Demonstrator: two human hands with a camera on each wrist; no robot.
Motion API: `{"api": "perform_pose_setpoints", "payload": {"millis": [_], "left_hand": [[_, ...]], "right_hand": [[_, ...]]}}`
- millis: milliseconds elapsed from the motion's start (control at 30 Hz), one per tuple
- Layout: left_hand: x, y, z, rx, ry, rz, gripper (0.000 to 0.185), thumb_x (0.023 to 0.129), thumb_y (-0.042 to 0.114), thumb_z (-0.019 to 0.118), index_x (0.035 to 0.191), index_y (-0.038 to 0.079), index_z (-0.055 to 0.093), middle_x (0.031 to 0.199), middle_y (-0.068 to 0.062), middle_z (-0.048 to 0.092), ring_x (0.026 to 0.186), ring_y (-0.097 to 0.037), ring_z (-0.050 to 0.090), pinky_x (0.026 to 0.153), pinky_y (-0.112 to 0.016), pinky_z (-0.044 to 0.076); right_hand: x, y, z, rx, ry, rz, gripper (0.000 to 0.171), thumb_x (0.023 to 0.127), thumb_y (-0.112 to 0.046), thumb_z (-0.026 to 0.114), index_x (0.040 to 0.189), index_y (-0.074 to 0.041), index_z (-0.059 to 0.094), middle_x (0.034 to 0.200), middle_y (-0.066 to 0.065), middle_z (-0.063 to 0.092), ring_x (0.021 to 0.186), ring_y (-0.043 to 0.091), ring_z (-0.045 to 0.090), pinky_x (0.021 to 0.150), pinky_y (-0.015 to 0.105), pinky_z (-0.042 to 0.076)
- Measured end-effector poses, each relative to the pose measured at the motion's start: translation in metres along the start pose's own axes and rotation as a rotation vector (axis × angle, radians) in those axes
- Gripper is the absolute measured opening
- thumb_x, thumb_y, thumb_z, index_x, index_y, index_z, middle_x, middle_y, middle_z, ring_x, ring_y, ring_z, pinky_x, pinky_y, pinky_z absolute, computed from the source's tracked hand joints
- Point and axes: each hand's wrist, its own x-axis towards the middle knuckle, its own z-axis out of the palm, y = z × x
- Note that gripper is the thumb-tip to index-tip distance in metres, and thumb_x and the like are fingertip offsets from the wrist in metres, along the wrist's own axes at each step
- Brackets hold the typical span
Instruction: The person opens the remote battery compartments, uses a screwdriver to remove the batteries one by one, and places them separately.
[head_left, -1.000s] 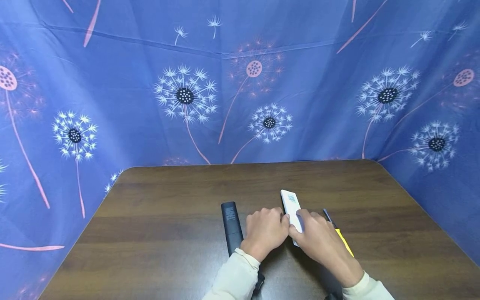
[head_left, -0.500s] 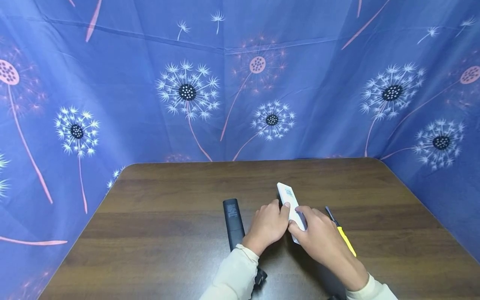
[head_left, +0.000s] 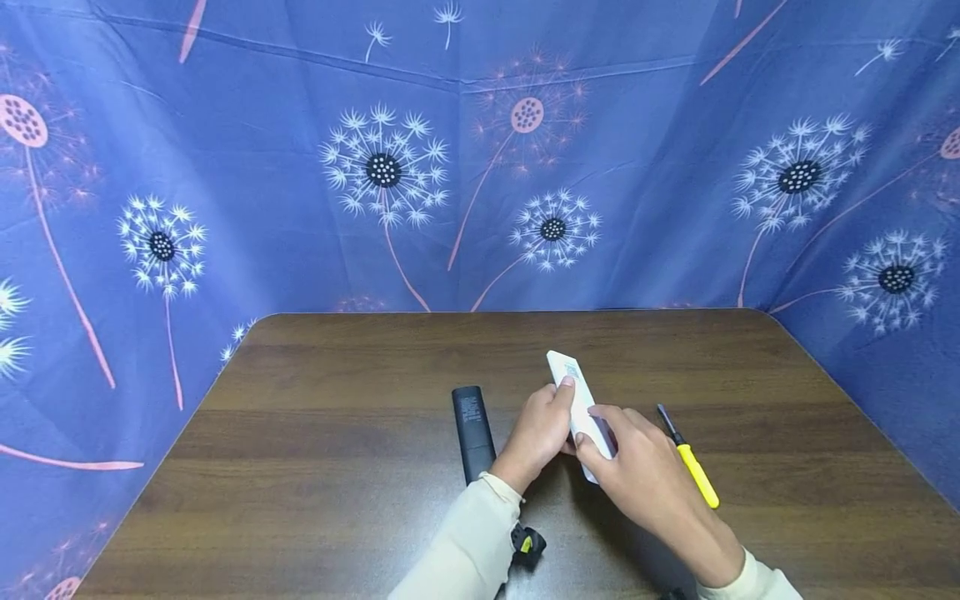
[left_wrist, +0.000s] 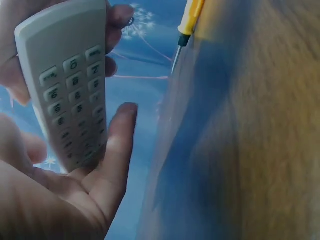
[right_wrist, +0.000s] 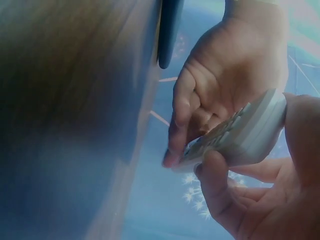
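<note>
While both hands work over the dark wood worktop point(head_left: 337, 467), the white remote point(head_left: 576, 400) is held lifted just above it, buttons facing down, back side up toward the head camera. Landmark = white remote. Backdrop cloth point(head_left: 225, 167) with dandelion print hangs behind it, well apart. Black remote point(head_left: 473, 429) lies flat on the worktop just left of it; yellow-handled screwdriver point(head_left: 690, 458) lies just right of it, tip pointing away from the person.

Left hand point(head_left: 536, 433) cups the white remote from its left side, fingers curled round the edge, one fingertip up near the far end. Right hand point(head_left: 637, 475) grips the near end, thumb and fingers clamped on it; the right wrist view shows the button face point(right_wrist: 225, 135) turned down between both palms. The left wrist view shows the keypad point(left_wrist: 70, 100) resting against the left fingers.

Doing it well, as a judgement: keep both grips on the long edges, not on the buttons, hold it level and low over the worktop so a slip costs little, and keep the back face clear of fingers.

Versus a second ago: the white remote has come up off the worktop and tilted, its far end now higher. The left hand, then a closed fist beside it, has wrapped on. Black remote and screwdriver unmoved.
</note>
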Motion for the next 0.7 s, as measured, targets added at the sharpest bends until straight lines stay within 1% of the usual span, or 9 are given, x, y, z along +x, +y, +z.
{"api": "perform_pose_setpoints", "payload": {"millis": [67,167,300,400,467,600,700], "left_hand": [[0.000,0.000,0.003,-0.058,0.011,-0.012,0.048,0.108,0.038,0.038,0.099,-0.002,0.063,0.072,-0.008,0.063,0.059,-0.015,0.060,0.051,-0.029,0.054],[-0.001,0.001,0.007,-0.119,0.029,-0.035,0.050,0.108,0.039,0.037,0.102,-0.002,0.065,0.075,-0.008,0.063,0.064,-0.015,0.061,0.053,-0.027,0.052],[-0.002,0.001,0.011,-0.155,0.051,-0.034,0.051,0.108,0.040,0.035,0.103,-0.001,0.066,0.079,-0.007,0.064,0.070,-0.016,0.063,0.060,-0.027,0.051],[-0.002,0.002,0.010,-0.157,0.063,-0.001,0.051,0.108,0.040,0.035,0.106,-0.001,0.066,0.082,-0.007,0.065,0.073,-0.016,0.063,0.068,-0.029,0.052],[-0.002,0.002,0.007,-0.140,0.091,0.023,0.052,0.109,0.040,0.034,0.109,-0.002,0.066,0.083,-0.007,0.065,0.074,-0.016,0.063,0.070,-0.030,0.052],[-0.004,0.001,0.005,-0.112,0.130,0.043,0.052,0.109,0.040,0.033,0.114,-0.001,0.064,0.084,-0.007,0.064,0.074,-0.017,0.063,0.068,-0.031,0.052],[-0.005,0.000,0.009,-0.104,0.129,0.053,0.050,0.109,0.041,0.034,0.112,0.002,0.065,0.082,-0.006,0.063,0.072,-0.017,0.063,0.066,-0.031,0.052]], "right_hand": [[-0.002,0.000,-0.001,-0.007,0.010,-0.003,0.036,0.084,-0.022,0.073,0.115,-0.002,0.069,0.096,0.009,0.068,0.074,0.018,0.059,0.063,0.039,0.049],[-0.005,-0.001,-0.004,-0.003,0.023,-0.007,0.036,0.085,-0.022,0.073,0.115,-0.003,0.069,0.098,0.009,0.069,0.076,0.018,0.060,0.065,0.040,0.050],[-0.008,-0.002,-0.007,0.008,0.040,-0.027,0.036,0.085,-0.022,0.073,0.116,-0.004,0.070,0.099,0.008,0.069,0.078,0.017,0.060,0.066,0.040,0.050],[-0.008,-0.004,-0.007,0.015,0.046,-0.046,0.035,0.085,-0.022,0.074,0.115,-0.005,0.071,0.095,0.005,0.068,0.074,0.013,0.057,0.062,0.036,0.049],[-0.008,-0.005,-0.006,0.020,0.039,-0.064,0.035,0.085,-0.024,0.075,0.115,-0.006,0.071,0.091,0.002,0.067,0.071,0.010,0.054,0.060,0.032,0.048],[-0.008,-0.007,-0.004,0.022,0.021,-0.108,0.037,0.086,-0.026,0.077,0.116,-0.005,0.070,0.088,-0.001,0.064,0.070,0.008,0.052,0.060,0.029,0.047],[-0.012,-0.006,-0.006,0.011,0.029,-0.128,0.037,0.085,-0.025,0.078,0.115,-0.005,0.070,0.087,-0.002,0.063,0.069,0.007,0.052,0.060,0.028,0.048]]}}
